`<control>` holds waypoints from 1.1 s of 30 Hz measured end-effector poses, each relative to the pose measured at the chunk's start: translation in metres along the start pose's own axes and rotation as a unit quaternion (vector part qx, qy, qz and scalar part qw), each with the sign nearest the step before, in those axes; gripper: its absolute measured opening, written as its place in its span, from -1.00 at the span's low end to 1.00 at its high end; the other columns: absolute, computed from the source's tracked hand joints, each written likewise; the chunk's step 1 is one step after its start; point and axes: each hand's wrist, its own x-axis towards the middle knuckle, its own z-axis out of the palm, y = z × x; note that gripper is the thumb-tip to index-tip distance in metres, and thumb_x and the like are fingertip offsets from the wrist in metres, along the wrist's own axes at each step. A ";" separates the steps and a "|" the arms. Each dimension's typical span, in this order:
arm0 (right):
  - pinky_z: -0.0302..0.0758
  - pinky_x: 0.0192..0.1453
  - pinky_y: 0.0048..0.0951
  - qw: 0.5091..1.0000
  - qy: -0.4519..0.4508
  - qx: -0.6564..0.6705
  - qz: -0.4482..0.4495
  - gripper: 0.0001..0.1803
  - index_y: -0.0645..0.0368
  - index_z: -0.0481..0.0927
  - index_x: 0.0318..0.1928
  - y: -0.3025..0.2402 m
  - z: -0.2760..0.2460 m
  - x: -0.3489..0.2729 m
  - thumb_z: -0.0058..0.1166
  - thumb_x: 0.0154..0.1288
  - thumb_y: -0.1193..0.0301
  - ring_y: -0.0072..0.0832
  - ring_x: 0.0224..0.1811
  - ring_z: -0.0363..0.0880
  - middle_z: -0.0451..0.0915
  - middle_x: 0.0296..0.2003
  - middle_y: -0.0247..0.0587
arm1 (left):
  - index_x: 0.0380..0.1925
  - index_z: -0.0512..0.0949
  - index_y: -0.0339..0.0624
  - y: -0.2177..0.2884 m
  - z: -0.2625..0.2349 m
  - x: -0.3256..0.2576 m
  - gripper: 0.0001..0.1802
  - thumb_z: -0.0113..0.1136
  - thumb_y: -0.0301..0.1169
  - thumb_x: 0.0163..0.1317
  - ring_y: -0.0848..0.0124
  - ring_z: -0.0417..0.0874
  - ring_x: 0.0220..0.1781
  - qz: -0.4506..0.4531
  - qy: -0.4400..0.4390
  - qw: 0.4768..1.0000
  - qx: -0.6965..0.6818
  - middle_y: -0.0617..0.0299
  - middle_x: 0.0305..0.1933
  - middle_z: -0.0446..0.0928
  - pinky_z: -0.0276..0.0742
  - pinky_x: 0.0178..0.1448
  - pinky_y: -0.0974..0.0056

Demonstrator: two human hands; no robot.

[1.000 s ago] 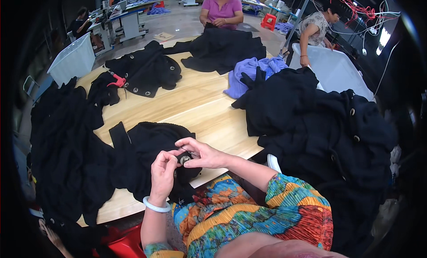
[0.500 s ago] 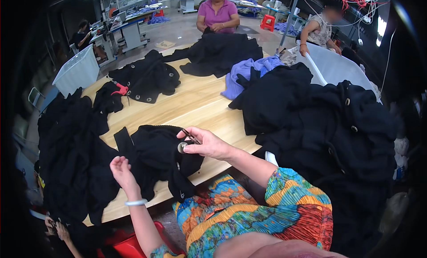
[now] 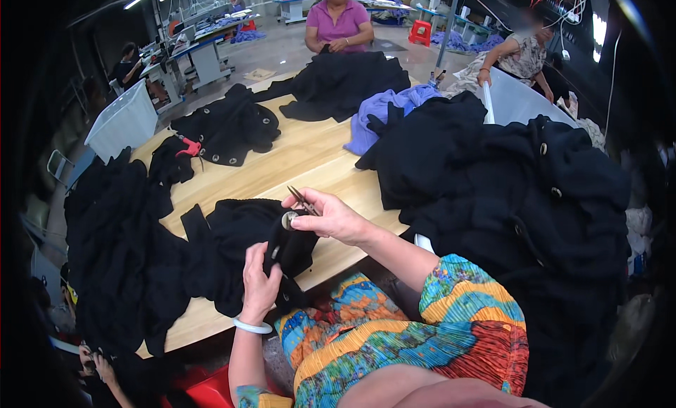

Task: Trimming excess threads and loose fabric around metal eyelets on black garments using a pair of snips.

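On the wooden table in front of me lies a black garment (image 3: 232, 232) with large round buttons along one edge. My right hand (image 3: 334, 219) is closed, with small dark thread snips (image 3: 303, 199) tucked in it, points up and to the left. Its thumb and fingers also pinch the garment's edge at a shiny round button (image 3: 289, 219), lifted off the table. Lower down the same edge, my left hand (image 3: 258, 285) is closed around the black cloth. A pale bangle (image 3: 252, 327) circles my left wrist.
Black garments heap up on the left (image 3: 120, 260) and the right (image 3: 458, 190) of the table (image 3: 317, 172). A red tool (image 3: 189, 147) rests by another buttoned garment (image 3: 236, 126). Lilac cloth (image 3: 377, 112) lies beyond. White bins (image 3: 123, 119) flank the table; co-workers are around it.
My left hand has moved right and taken hold of the garment's edge below the button; before, it hovered empty. My right hand keeps its pinch, and the snips show more clearly.
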 end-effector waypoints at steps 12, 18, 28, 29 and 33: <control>0.05 -0.67 -0.84 0.996 0.078 -0.017 -0.034 -0.63 0.19 0.38 -0.04 -0.011 -0.020 0.010 0.05 0.09 0.51 -0.88 -0.70 0.17 0.48 -0.41 -0.43 | -0.21 0.47 -0.40 -0.002 -0.043 0.029 -0.62 -0.16 -0.63 -0.11 0.48 0.44 -0.15 -0.178 -0.055 0.912 -0.367 0.21 -0.22 0.50 0.29 -0.01 0.47; -0.01 -0.71 -0.81 0.998 0.046 0.031 0.005 -0.68 0.17 0.42 -0.06 0.014 -0.030 0.027 0.04 0.13 0.48 -0.88 -0.76 0.06 0.42 -0.50 -0.52 | -0.14 0.45 -0.40 -0.003 -0.045 0.017 -0.64 -0.11 -0.61 0.00 0.55 0.47 -0.18 -0.230 -0.120 0.817 -0.514 0.24 -0.21 0.51 0.31 0.01 0.49; 0.29 0.06 -0.55 0.968 -0.041 -0.242 -0.054 -0.57 0.27 0.34 0.02 0.031 -0.016 0.033 0.00 0.08 0.52 -0.54 -0.03 0.38 0.46 -0.11 -0.22 | -0.17 0.47 -0.34 -0.015 -0.042 0.012 -0.68 0.00 -0.54 0.01 0.57 0.45 -0.16 -0.249 -0.108 0.822 -0.500 0.27 -0.19 0.51 0.25 0.07 0.49; 0.29 0.06 -0.57 0.966 -0.088 -0.232 -0.071 -0.57 0.27 0.32 0.03 0.035 -0.014 0.036 -0.04 0.08 0.54 -0.55 -0.01 0.37 0.45 -0.07 -0.20 | -0.17 0.47 -0.34 -0.018 -0.042 0.013 -0.68 0.00 -0.54 0.01 0.57 0.45 -0.16 -0.252 -0.108 0.822 -0.499 0.27 -0.19 0.51 0.25 0.07 0.49; 0.23 -0.46 -0.81 0.969 -0.161 -0.181 0.054 -0.54 0.19 0.32 0.06 0.039 0.009 0.038 -0.02 0.09 0.50 -0.78 -0.33 0.38 0.48 -0.18 -0.35 | -0.13 0.39 -0.34 -0.023 -0.043 0.019 -0.64 -0.06 -0.55 -0.01 0.52 0.44 -0.08 -0.234 -0.142 0.821 -0.502 0.22 -0.16 0.46 0.28 0.09 0.48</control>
